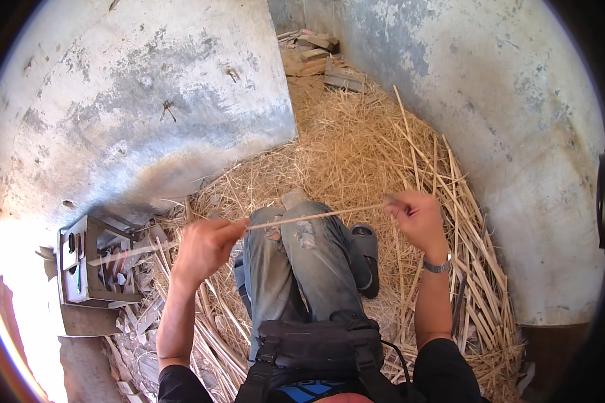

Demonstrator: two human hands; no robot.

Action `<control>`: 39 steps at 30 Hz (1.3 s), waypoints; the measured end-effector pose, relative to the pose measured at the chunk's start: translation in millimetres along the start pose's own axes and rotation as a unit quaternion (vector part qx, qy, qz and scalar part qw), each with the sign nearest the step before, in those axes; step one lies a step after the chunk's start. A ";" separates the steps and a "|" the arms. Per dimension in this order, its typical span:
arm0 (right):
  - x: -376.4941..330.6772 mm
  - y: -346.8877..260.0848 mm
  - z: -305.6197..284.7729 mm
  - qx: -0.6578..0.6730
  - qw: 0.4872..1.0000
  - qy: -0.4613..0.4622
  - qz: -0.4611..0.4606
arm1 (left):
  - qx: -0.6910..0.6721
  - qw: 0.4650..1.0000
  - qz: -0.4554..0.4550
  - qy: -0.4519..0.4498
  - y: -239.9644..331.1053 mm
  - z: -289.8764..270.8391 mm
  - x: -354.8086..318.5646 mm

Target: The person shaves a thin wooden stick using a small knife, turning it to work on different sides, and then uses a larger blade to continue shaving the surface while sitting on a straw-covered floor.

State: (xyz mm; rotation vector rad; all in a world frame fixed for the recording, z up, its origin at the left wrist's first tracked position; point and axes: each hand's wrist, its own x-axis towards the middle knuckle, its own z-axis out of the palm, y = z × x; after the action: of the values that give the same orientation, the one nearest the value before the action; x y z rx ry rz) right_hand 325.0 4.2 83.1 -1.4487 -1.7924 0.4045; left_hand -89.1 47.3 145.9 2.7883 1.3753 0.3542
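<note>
A thin, pale split-bamboo strip stretches across above my knees. My left hand is closed round it, thumb and fingers pinching it, and its blurred left end runs out past my wrist. On the right, my right hand is closed at the strip's other end, just beyond my right knee. A short, dark, blade-like piece sticks out from its fingers; its handle is hidden in my grip. Whether the strip touches the blade-like piece or the fingers, I cannot tell. A metal-banded watch is on my right wrist.
Straw-like shavings cover the floor ahead. Long split strips lie along the right wall, with more at my left. A small wooden stand holding tools stands far left. Bricks and wood scraps lie in the far corner.
</note>
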 end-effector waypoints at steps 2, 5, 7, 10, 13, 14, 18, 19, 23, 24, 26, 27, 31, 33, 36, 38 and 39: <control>7.3 1.8 6.6 0.063 0.966 0.241 0.074 | -0.131 0.989 0.069 0.019 -11.7 23.0 -15.4; 0.2 1.5 18.7 0.311 0.862 0.344 0.204 | -0.385 0.919 -0.081 -0.033 9.9 53.1 -25.6; -30.5 31.7 44.6 0.437 0.853 0.214 0.191 | -0.467 0.869 -0.145 -0.080 27.9 67.3 -27.2; -64.4 -8.3 109.2 0.499 0.825 0.094 0.250 | -0.619 0.751 -0.196 -0.120 46.4 94.8 -30.6; -85.8 -34.1 143.4 0.384 0.902 0.122 0.155 | -0.696 0.680 -0.187 -0.140 61.8 106.2 -23.5; -86.2 -29.6 134.6 0.383 0.902 0.121 0.157 | -0.702 0.662 -0.216 -0.149 68.3 104.8 -18.2; -75.5 -17.0 105.6 0.388 0.887 0.031 0.246 | -0.695 0.646 -0.275 -0.152 80.6 108.9 -6.1; -70.7 -15.8 105.5 0.328 0.923 -0.002 0.203 | -0.695 0.648 -0.272 -0.151 81.5 111.3 -4.3; -51.3 -46.8 90.8 0.080 0.983 -0.134 0.093 | -0.702 0.646 -0.268 -0.131 81.9 118.9 -10.9; -49.6 -48.4 89.8 0.081 0.983 -0.134 0.093 | -0.703 0.646 -0.267 -0.129 82.0 118.7 -11.8; -46.7 -50.0 88.4 0.032 0.986 -0.135 0.088 | -0.702 0.645 -0.269 -0.136 83.0 116.1 -13.5; -45.2 -50.4 86.5 0.032 0.986 -0.135 0.088 | -0.701 0.644 -0.270 -0.143 83.2 115.2 -14.3; -42.9 -46.6 86.6 -0.009 0.983 -0.162 0.083 | -0.681 0.654 -0.268 -0.193 78.9 116.9 -18.1; -44.6 -41.8 93.1 -0.018 0.984 -0.163 0.076 | -0.721 0.624 -0.265 -0.141 83.6 119.9 -18.9; -45.9 -43.0 101.3 -0.035 0.982 -0.171 0.065 | -0.723 0.623 -0.262 -0.143 84.4 122.4 -19.9; -44.0 -47.0 100.5 -0.095 0.974 -0.192 0.075 | -0.722 0.622 -0.267 -0.141 87.1 120.4 -21.4; -41.1 -47.5 102.9 -0.095 0.974 -0.194 0.075 | -0.722 0.622 -0.271 -0.138 88.1 119.7 -22.1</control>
State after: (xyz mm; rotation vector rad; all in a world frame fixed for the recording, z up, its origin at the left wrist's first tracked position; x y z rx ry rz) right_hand 219.3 -25.6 33.4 -1.7374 -2.0787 0.6452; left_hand -8.4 -13.4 34.7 0.9804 0.9485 0.5771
